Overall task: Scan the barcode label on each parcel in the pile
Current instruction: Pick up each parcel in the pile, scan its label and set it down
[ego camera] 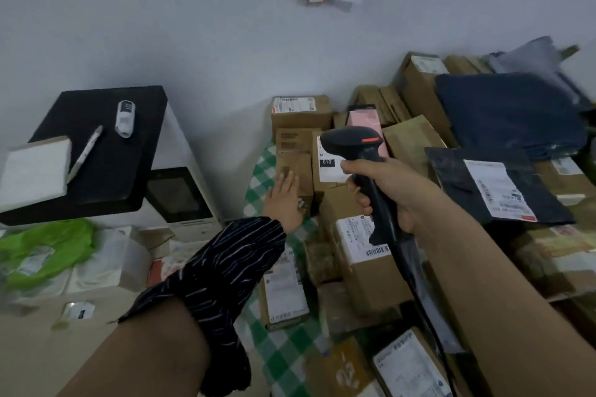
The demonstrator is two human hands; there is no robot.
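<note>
The right hand (392,192) is wrapped tight round the grip of a black pistol-shaped barcode scanner with a red strip on its head (354,147), its nose aimed away from the person toward the heap of brown cardboard parcels (361,255) piled against the wall. The left hand (283,200), out past a dark striped sleeve (225,267), lies flat and spread, holding nothing, its fingertips on a small brown carton (295,167) at the near-left edge of the pile.

Just beyond the scanner's head stands a carton with a white label marked 010 (330,161), partly covered by the scanner itself. From here the beam could catch the wrong code, I'd say: labels sit close together, and the black plastic mailer with a white label (496,187) to the right of the scanning hand lies slanted and looks ready to slide. The scanner's dark cable (419,293) trails down across boxes beneath the wrist and might snag one.

I cannot see the trigger finger, nor any label on the carton under the left palm. Most print is blurred, and the lower parcels are cut off.
</note>
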